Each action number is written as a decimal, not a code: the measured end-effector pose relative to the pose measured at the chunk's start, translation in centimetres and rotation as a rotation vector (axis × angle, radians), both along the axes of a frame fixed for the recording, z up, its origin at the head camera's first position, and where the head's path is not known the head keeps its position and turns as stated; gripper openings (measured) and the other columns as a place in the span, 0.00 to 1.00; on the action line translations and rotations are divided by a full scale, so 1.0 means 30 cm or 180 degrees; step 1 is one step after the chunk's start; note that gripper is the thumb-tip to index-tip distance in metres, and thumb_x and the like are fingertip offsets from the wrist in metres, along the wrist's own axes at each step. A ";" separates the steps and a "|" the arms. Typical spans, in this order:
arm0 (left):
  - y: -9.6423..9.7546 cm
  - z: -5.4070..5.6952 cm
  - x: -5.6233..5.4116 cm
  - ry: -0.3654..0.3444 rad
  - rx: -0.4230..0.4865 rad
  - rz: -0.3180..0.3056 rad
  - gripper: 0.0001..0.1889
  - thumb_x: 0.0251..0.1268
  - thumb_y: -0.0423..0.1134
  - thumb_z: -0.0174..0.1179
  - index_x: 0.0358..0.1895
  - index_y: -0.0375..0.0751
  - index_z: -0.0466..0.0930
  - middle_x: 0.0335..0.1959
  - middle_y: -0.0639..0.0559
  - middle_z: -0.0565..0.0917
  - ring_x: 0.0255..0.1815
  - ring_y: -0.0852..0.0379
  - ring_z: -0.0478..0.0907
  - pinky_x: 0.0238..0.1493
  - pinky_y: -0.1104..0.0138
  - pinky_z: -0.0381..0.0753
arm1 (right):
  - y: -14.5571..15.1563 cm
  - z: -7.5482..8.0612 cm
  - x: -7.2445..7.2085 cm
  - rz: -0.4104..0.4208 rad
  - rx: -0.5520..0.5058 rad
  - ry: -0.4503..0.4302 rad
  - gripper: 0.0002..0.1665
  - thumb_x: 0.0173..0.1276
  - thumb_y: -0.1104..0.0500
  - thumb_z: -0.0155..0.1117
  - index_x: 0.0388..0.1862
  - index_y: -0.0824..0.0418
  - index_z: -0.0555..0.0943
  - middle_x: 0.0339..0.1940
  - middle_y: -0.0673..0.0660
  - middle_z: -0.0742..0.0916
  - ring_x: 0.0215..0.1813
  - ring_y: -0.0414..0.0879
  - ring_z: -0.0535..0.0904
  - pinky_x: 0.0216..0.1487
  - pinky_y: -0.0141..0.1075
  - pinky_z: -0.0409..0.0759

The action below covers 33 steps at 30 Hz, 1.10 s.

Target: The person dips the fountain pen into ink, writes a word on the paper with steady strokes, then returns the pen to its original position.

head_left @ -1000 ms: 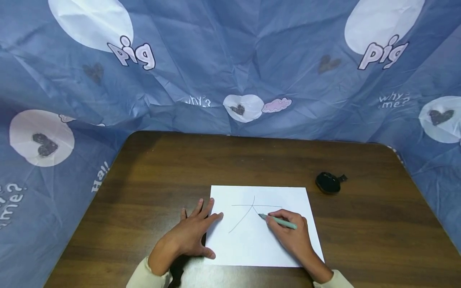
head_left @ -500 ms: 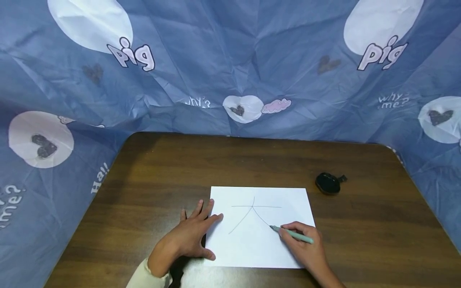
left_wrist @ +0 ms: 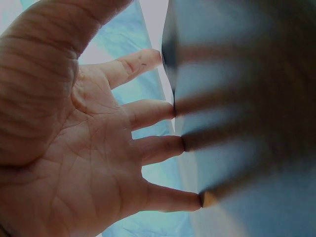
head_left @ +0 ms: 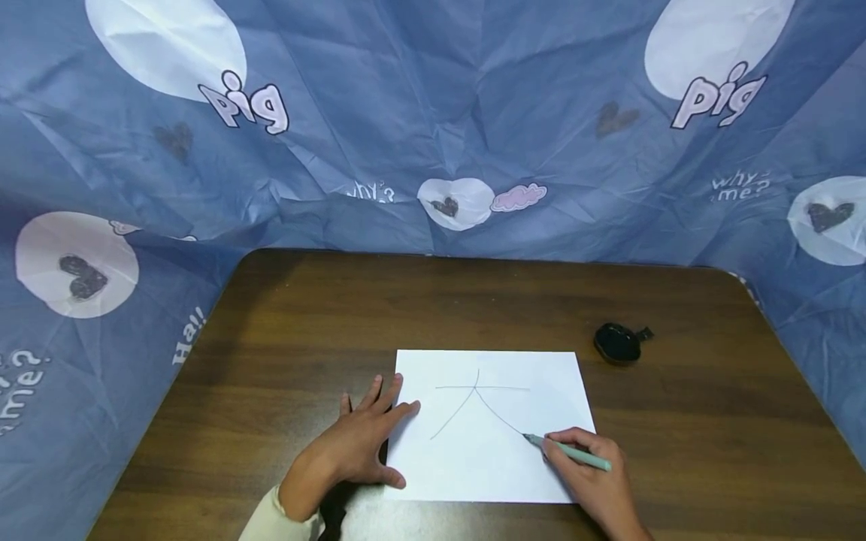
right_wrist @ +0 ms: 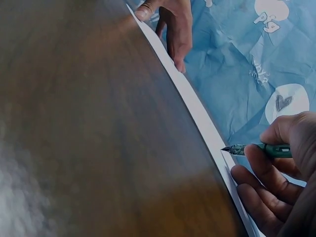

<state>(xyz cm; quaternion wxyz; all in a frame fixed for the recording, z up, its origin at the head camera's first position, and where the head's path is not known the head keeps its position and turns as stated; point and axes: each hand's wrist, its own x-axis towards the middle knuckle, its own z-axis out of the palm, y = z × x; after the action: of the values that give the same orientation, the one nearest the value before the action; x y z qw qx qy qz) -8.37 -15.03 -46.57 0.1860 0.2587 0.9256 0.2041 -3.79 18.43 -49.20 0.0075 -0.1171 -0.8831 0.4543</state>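
A white sheet of paper (head_left: 467, 466) lies on the table with thin dark lines drawn on it: a level line, a short upright one, and two slanting legs. My right hand (head_left: 591, 469) pinches a green fountain pen (head_left: 575, 453), its nib touching the paper at the lower end of the right-hand slanting line. In the right wrist view, the fountain pen (right_wrist: 269, 150) shows its dark pointed nib. Spread over the paper's left edge is my left hand (head_left: 358, 443), thumb and index finger on the sheet. The left wrist view shows the left palm (left_wrist: 98, 143) with fingers straight and apart.
The brown wooden table (head_left: 325, 315) has rounded far corners. A small black dish-like object with a tab (head_left: 618, 343) sits beyond the paper's upper right corner. Behind the table hangs a blue printed cloth (head_left: 379, 120), which also covers both sides.
My right hand has moved down and to the right with the fountain pen, lengthening the right-hand slanting line. The left hand stays in place on the paper's edge.
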 end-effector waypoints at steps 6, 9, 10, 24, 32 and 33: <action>0.001 0.005 0.000 -0.0010 -0.0017 -0.0002 0.53 0.40 0.57 0.80 0.74 0.46 0.65 0.80 0.34 0.45 0.78 0.28 0.40 0.58 0.21 0.44 | 0.014 0.004 -0.001 -0.0022 -0.0120 0.0160 0.04 0.60 0.61 0.75 0.34 0.60 0.89 0.29 0.50 0.89 0.25 0.42 0.78 0.25 0.31 0.73; 0.000 0.003 0.000 0.0000 -0.0026 -0.0002 0.53 0.40 0.56 0.80 0.74 0.46 0.65 0.80 0.34 0.45 0.78 0.28 0.40 0.58 0.21 0.44 | 0.031 0.014 -0.005 -0.0181 -0.0323 0.0342 0.06 0.61 0.61 0.75 0.35 0.62 0.89 0.27 0.53 0.89 0.22 0.42 0.80 0.17 0.32 0.68; 0.000 0.002 0.000 0.0005 -0.0026 -0.0004 0.53 0.40 0.56 0.80 0.74 0.46 0.65 0.80 0.34 0.45 0.78 0.28 0.40 0.58 0.21 0.44 | 0.039 0.017 -0.008 -0.0235 -0.0402 0.0411 0.06 0.62 0.62 0.74 0.36 0.63 0.89 0.26 0.53 0.90 0.22 0.43 0.82 0.15 0.32 0.66; -0.007 -0.004 -0.003 -0.0045 -0.0023 -0.0020 0.53 0.41 0.58 0.79 0.75 0.47 0.65 0.81 0.36 0.44 0.78 0.30 0.39 0.59 0.21 0.42 | 0.188 -0.003 -0.082 -0.0887 -0.0661 0.1190 0.06 0.64 0.69 0.67 0.37 0.70 0.79 0.23 0.47 0.89 0.23 0.40 0.86 0.16 0.27 0.74; -0.003 -0.001 -0.003 -0.0020 -0.0004 -0.0005 0.53 0.41 0.58 0.79 0.74 0.47 0.66 0.80 0.35 0.45 0.78 0.29 0.40 0.58 0.21 0.43 | 0.300 -0.011 -0.155 -0.1151 -0.0794 0.1765 0.09 0.63 0.71 0.68 0.37 0.72 0.76 0.18 0.48 0.86 0.17 0.37 0.82 0.17 0.25 0.73; -0.003 0.000 -0.004 -0.0022 -0.0006 -0.0004 0.53 0.41 0.58 0.79 0.74 0.47 0.65 0.80 0.35 0.45 0.78 0.29 0.40 0.58 0.21 0.43 | 0.311 -0.011 -0.164 -0.1181 -0.0836 0.1784 0.09 0.63 0.71 0.68 0.37 0.72 0.76 0.18 0.48 0.86 0.17 0.37 0.81 0.17 0.24 0.73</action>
<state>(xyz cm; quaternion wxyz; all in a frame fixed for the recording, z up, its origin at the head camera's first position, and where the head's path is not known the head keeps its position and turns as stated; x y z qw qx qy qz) -8.48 -15.12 -46.56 0.1895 0.2584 0.9250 0.2040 -8.71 27.77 -49.52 0.3166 -0.1462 -0.7446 0.5692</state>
